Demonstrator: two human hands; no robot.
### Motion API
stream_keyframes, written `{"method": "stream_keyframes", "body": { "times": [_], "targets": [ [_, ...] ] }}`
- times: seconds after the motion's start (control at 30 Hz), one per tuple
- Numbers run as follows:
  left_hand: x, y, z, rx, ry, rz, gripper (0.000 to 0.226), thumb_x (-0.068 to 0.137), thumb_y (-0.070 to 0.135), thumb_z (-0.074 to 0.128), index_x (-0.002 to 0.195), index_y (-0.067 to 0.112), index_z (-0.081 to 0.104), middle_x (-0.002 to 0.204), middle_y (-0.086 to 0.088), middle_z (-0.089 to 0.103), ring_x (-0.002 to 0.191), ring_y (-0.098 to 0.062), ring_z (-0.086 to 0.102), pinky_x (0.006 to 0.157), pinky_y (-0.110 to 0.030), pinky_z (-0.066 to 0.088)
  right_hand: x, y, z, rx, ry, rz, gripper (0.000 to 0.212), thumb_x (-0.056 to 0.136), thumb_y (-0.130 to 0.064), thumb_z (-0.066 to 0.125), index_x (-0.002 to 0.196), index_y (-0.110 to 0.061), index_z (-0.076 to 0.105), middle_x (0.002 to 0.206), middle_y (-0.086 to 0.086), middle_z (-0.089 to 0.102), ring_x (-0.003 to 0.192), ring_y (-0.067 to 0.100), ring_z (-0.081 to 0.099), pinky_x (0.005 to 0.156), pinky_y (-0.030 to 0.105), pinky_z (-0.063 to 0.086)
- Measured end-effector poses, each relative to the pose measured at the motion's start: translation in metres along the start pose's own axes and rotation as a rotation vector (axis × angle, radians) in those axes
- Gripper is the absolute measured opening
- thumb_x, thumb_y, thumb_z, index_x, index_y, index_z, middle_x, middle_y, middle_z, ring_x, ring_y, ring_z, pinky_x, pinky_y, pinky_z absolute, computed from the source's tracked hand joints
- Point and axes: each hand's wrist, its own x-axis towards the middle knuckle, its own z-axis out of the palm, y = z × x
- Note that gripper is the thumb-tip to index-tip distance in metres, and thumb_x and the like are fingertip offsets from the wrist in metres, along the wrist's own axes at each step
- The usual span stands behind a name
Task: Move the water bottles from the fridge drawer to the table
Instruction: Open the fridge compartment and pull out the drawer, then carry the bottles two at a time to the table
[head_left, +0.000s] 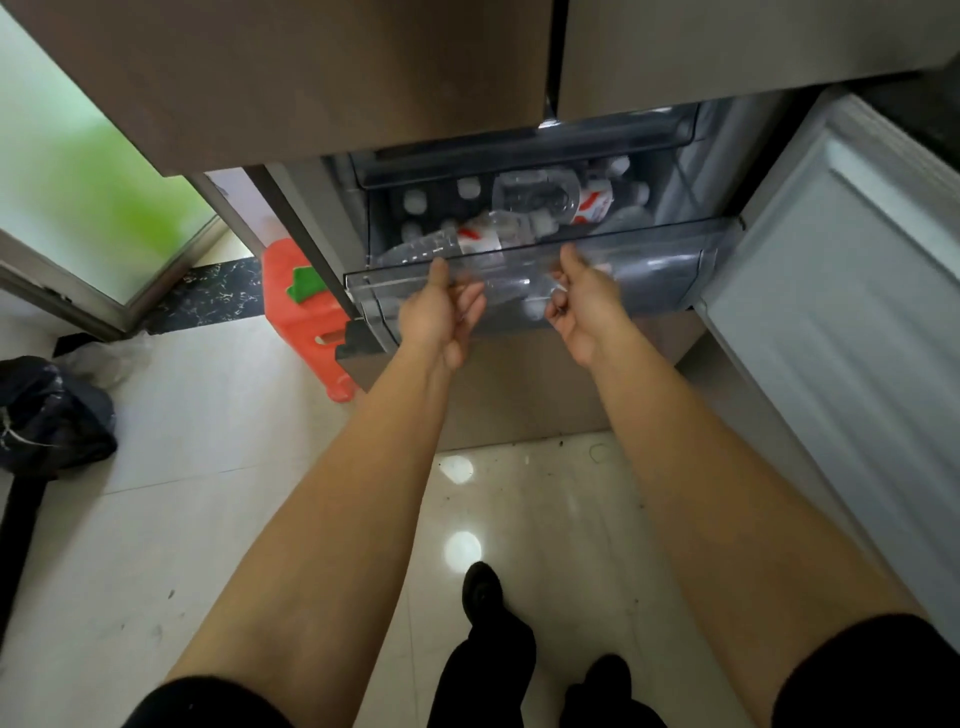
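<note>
A clear plastic fridge drawer stands pulled out below the brown fridge doors. Inside lie several clear water bottles with white caps and red-and-white labels, some on their sides, some upright at the back. My left hand grips the drawer's front rim from below, thumb at the top edge. My right hand holds the same rim a little to the right, fingers curled under. The table is not in view.
The open lower fridge door juts out on the right. An orange plastic stool stands left of the fridge. A dark bag lies on the tiled floor at left. My feet are below.
</note>
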Motion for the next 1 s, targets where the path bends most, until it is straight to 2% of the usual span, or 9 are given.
{"method": "stream_keyframes", "body": {
  "times": [0.1,0.3,0.53,0.6,0.67,0.77,0.87,0.93,1.0],
  "targets": [
    [-0.028,-0.012,-0.011,-0.015,0.022,-0.008,0.039,0.1,0.033,0.053,0.115,-0.003,0.059,0.103,-0.015,0.071,0.094,-0.02,0.07,0.079,-0.029,0.06,-0.025,0.012,-0.012,0.01,-0.004,0.007,0.022,0.102,-0.032,0.051,0.107,-0.013,0.059,0.087,-0.003,0.057,0.062,0.006,0.043,0.061,0.021,0.043],
    [-0.065,-0.029,-0.027,-0.048,0.055,-0.028,0.028,0.1,0.028,0.055,0.109,0.001,0.058,0.097,-0.013,0.07,0.086,-0.019,0.069,0.087,-0.035,0.059,-0.056,0.034,-0.029,0.084,0.009,0.065,0.034,0.102,-0.03,0.052,0.123,-0.003,0.055,0.078,-0.003,0.054,0.056,0.005,0.043,0.06,0.021,0.044],
    [-0.073,-0.02,-0.029,0.034,0.06,-0.085,0.028,0.1,0.031,0.053,0.106,0.005,0.06,0.101,-0.012,0.071,0.09,-0.018,0.071,0.079,-0.032,0.06,-0.064,0.025,-0.031,-0.024,0.02,0.103,0.042,0.1,-0.035,0.055,0.127,-0.002,0.055,0.096,0.004,0.059,0.066,0.007,0.049,0.063,0.022,0.049],
    [-0.077,-0.009,-0.029,0.138,0.059,-0.167,0.029,0.1,0.037,0.053,0.103,0.009,0.061,0.102,-0.009,0.071,0.091,-0.02,0.069,0.073,-0.034,0.058,-0.067,0.017,-0.034,-0.143,0.012,0.148,0.04,0.099,-0.039,0.055,0.122,-0.007,0.06,0.104,0.006,0.064,0.072,0.009,0.053,0.065,0.023,0.05],
    [-0.085,0.006,-0.032,0.443,0.07,-0.204,0.035,0.099,0.043,0.051,0.103,0.01,0.06,0.096,-0.009,0.071,0.086,-0.025,0.068,0.069,-0.036,0.055,-0.069,0.007,-0.04,-0.401,0.015,0.167,0.039,0.098,-0.049,0.054,0.113,-0.014,0.064,0.107,0.005,0.07,0.076,0.012,0.056,0.066,0.025,0.049],
    [-0.091,0.025,-0.035,0.973,0.068,0.029,0.044,0.098,0.046,0.048,0.086,0.007,0.064,0.074,-0.009,0.073,0.068,-0.027,0.071,0.06,-0.029,0.048,-0.071,-0.012,-0.048,-0.736,0.077,0.049,0.047,0.094,-0.058,0.053,0.097,-0.014,0.071,0.089,0.003,0.074,0.075,0.016,0.064,0.072,0.031,0.052],
    [-0.087,0.045,-0.024,1.256,0.094,0.394,0.05,0.094,0.05,0.048,0.068,0.008,0.061,0.063,-0.006,0.067,0.066,-0.03,0.066,0.06,-0.03,0.047,-0.07,-0.037,-0.046,-0.865,0.173,-0.094,0.052,0.093,-0.06,0.051,0.081,-0.014,0.071,0.078,0.001,0.074,0.079,0.022,0.069,0.086,0.042,0.054],
    [-0.078,0.056,-0.012,1.338,0.073,0.558,0.039,0.093,0.047,0.051,0.076,0.012,0.058,0.072,-0.004,0.065,0.073,-0.028,0.061,0.06,-0.031,0.041,-0.065,-0.052,-0.039,-0.9,0.2,-0.192,0.045,0.094,-0.055,0.051,0.081,-0.016,0.069,0.082,0.002,0.073,0.081,0.023,0.068,0.083,0.043,0.055],
    [-0.066,0.062,-0.004,1.425,-0.038,0.635,0.031,0.091,0.046,0.056,0.097,0.016,0.06,0.097,-0.008,0.067,0.091,-0.03,0.061,0.073,-0.037,0.048,-0.058,-0.062,-0.032,-0.874,0.221,-0.232,0.032,0.093,-0.05,0.057,0.095,-0.019,0.067,0.093,0.005,0.073,0.08,0.02,0.068,0.073,0.037,0.056]
  ]
}}
